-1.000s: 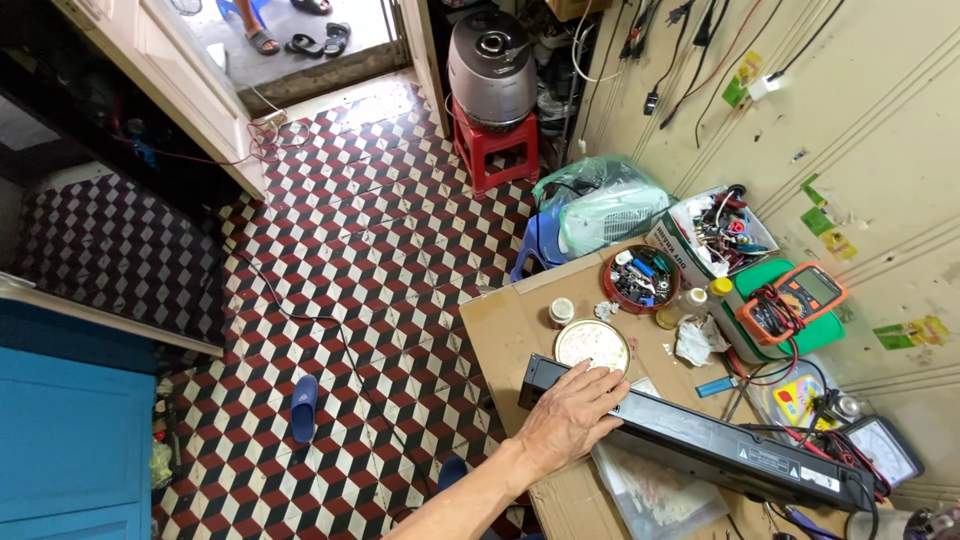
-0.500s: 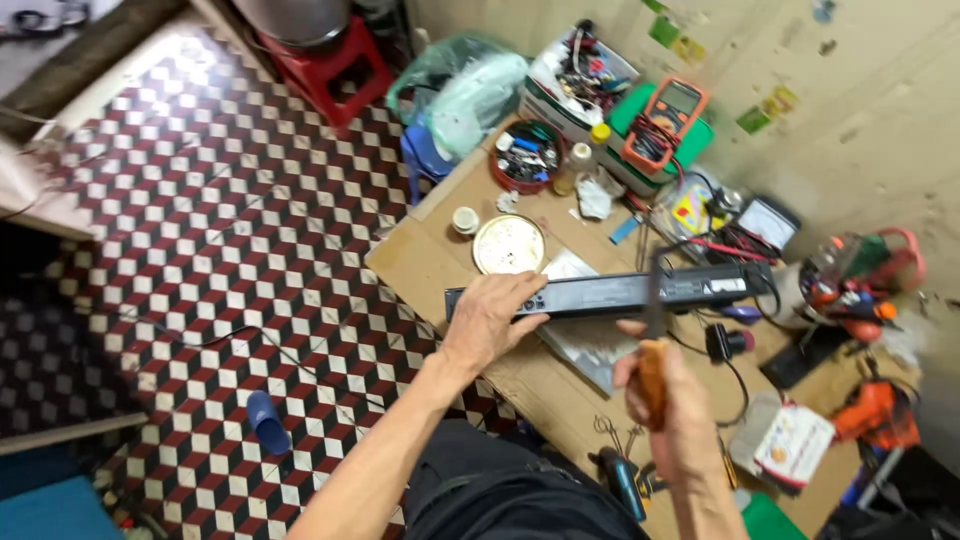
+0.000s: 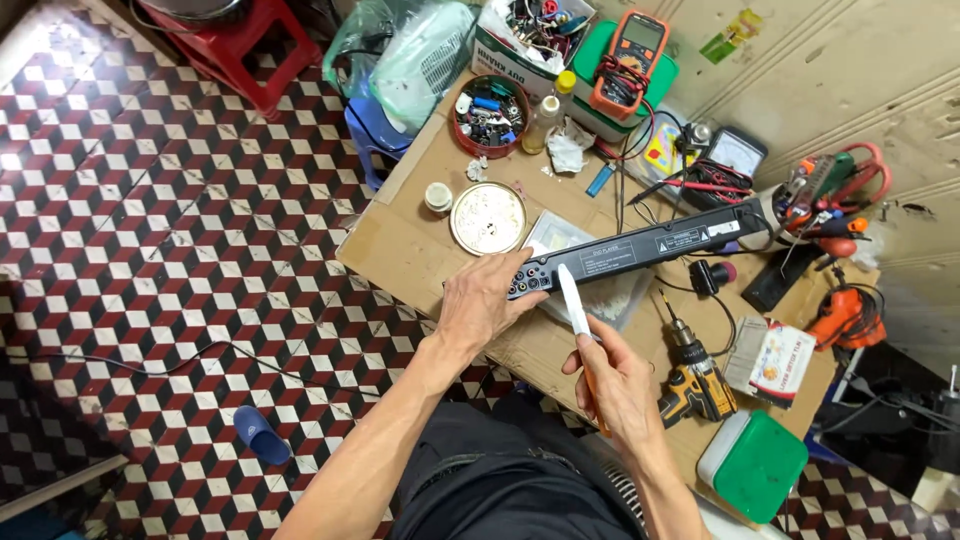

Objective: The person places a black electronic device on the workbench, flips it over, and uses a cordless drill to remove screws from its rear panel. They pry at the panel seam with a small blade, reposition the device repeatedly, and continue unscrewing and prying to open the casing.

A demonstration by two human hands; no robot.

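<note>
Gripping the near end of a long, flat black device [image 3: 640, 248], the left hand [image 3: 487, 300] has its fingers [image 3: 515, 272] spread and curled over the top edge, next to a row of sockets on the device's back panel. The device lies tilted across the middle of the cardboard-covered desk [image 3: 400, 250], its far end reaching toward the wall. The right hand [image 3: 612, 385] is closed around the orange handle of a slim tool [image 3: 576, 305] whose pale tip points up at the device's back panel, just short of it or touching; I cannot tell which.

Under the device lies a clear plastic bag [image 3: 600, 295]. Just beyond the left hand sit a round metal lid [image 3: 487, 217] and a small white cap [image 3: 438, 197]. Farther back stand a round red tin of small parts [image 3: 490, 115], a yellow-capped bottle [image 3: 545, 118] and an orange multimeter [image 3: 630, 55] on a green case. To the right of the right hand lie a yellow cordless drill [image 3: 690, 375], a small printed carton [image 3: 770, 362] and a green-lidded box [image 3: 755, 465]. Loose black cables [image 3: 640, 190] cross the desk behind the device. A blue slipper [image 3: 262, 435] lies on the tiled floor [image 3: 150, 250].
</note>
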